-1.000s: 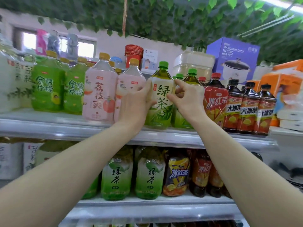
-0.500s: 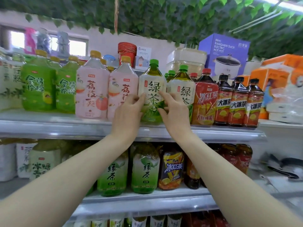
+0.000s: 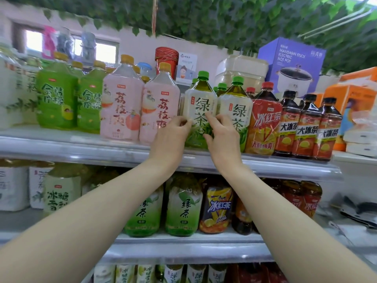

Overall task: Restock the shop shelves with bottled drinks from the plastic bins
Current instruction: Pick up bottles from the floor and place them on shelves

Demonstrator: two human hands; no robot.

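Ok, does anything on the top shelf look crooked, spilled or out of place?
Nothing stands out. The bottles stand upright, labels outward, including the green tea bottle held by the left hand and right hand.

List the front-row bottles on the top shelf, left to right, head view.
two green lemon bottles → two pink bottles → held green tea → second green tea → red-label tea → three dark teas

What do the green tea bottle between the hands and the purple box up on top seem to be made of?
The green tea bottle: clear glossy plastic, probably; the tea shows through the neck, and the label film glints. The purple box: likely printed cardboard, smooth, slightly matte; straight folded edges and flat faces.
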